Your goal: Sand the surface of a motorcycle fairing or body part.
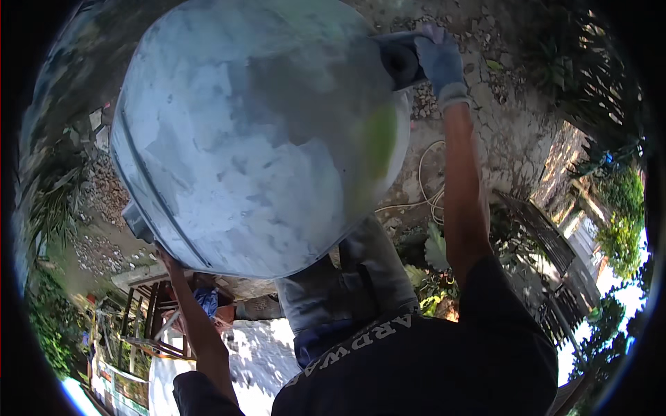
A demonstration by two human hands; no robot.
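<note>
A large, rounded grey-white vessel (pixel 229 145), patchy with dull grey and a green streak, fills the upper middle. My right hand (pixel 437 59), in a pale blue-grey glove, is closed on a dark fitting (pixel 395 61) with a round hole at the vessel's upper right side. My left hand (pixel 164 255) touches the vessel's lower left rim beside another grey fitting (pixel 137 220); its fingers are mostly hidden by the rim.
Cracked ground (pixel 506 139) with gravel and a coiled pale hose (pixel 423 201) lies around the vessel. A wooden stand (pixel 142 319) with blue cloth is at lower left. Plants (pixel 617 222) and corrugated sheets (pixel 555 256) line the right; my legs are beneath the vessel.
</note>
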